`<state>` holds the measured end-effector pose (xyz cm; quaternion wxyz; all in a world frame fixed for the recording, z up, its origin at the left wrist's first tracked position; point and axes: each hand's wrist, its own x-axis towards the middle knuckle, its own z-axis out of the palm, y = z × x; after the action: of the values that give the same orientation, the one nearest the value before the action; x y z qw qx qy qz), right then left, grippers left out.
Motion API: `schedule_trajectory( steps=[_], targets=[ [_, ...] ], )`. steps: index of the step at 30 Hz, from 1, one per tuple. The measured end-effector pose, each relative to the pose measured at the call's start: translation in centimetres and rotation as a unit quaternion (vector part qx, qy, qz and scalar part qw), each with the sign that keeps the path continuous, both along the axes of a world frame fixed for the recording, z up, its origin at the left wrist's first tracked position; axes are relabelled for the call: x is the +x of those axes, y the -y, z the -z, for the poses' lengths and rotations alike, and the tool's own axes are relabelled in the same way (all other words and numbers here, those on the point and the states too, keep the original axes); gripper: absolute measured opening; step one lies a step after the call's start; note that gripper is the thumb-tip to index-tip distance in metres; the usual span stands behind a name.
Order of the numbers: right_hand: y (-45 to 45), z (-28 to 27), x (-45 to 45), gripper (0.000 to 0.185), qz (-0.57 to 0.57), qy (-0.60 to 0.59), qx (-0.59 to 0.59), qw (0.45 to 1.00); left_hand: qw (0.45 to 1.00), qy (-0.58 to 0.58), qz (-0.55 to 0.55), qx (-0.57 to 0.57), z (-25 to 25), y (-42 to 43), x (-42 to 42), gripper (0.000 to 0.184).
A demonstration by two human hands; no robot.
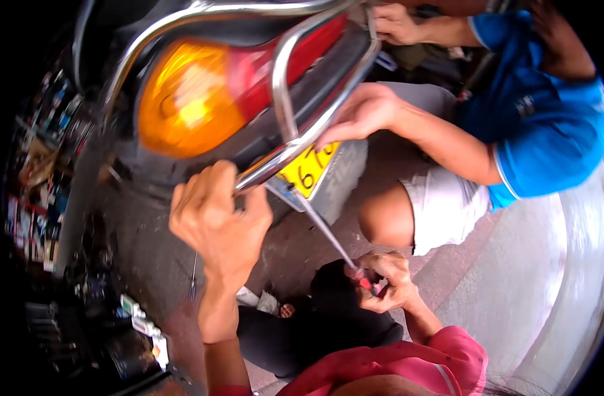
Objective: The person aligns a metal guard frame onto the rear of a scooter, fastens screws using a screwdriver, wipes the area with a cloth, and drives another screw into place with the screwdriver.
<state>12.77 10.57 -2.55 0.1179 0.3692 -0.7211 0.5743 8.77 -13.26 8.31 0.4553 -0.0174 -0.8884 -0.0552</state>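
The right hand [389,280] curls firmly round the screwdriver [329,234] in the lower centre; the left hand [221,221] clasps the chrome rail [279,162], centre-left. Pressing straight along the shaft should limit slipping.

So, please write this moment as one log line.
left hand: gripping metal rail | right hand: holding screwdriver, shaft beside number plate | co-worker's nearer hand: at rail
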Motion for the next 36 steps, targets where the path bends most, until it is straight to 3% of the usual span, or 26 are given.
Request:
schedule_trajectory(
  steps=[11,18,20,21,23,27,36],
  targets=[
    [0.0,-0.5,-0.7,0.032,-0.008,-0.022,-0.022,0.999,1.000,0.018,0.005,0.013,0.4,0.2,0.1,0.033],
    [-0.3,-0.8,-0.8,0.033,0.001,-0.034,-0.019,0.999,0.999,-0.027,0.036,0.028,0.3,-0.2,0.1,0.020],
    [-0.5,-0.8,-0.8,0.033,0.001,-0.038,-0.020,0.999,0.994,-0.093,0.063,0.016,0.0,-0.8,-0.6,0.028],
    [-0.6,-0.8,-0.8,0.032,0.003,-0.037,-0.022,0.999,0.993,-0.051,0.102,-0.039,-0.7,-1.1,-0.4,0.042],
    [-0.8,-1.0,-0.8,0.032,0.002,-0.032,-0.026,0.999,0.984,-0.070,0.124,-0.102,-0.7,-1.6,-1.9,0.043],
    [-1.2,-0.9,-1.2,0.032,0.012,-0.024,-0.037,0.999,0.986,-0.063,0.098,-0.115,-0.7,-1.8,-2.5,0.042],
    [-1.6,-0.4,-1.8,0.032,0.028,-0.023,-0.049,0.998,0.993,-0.031,0.102,-0.047,-0.4,-2.2,-2.8,0.042]
  ],
)
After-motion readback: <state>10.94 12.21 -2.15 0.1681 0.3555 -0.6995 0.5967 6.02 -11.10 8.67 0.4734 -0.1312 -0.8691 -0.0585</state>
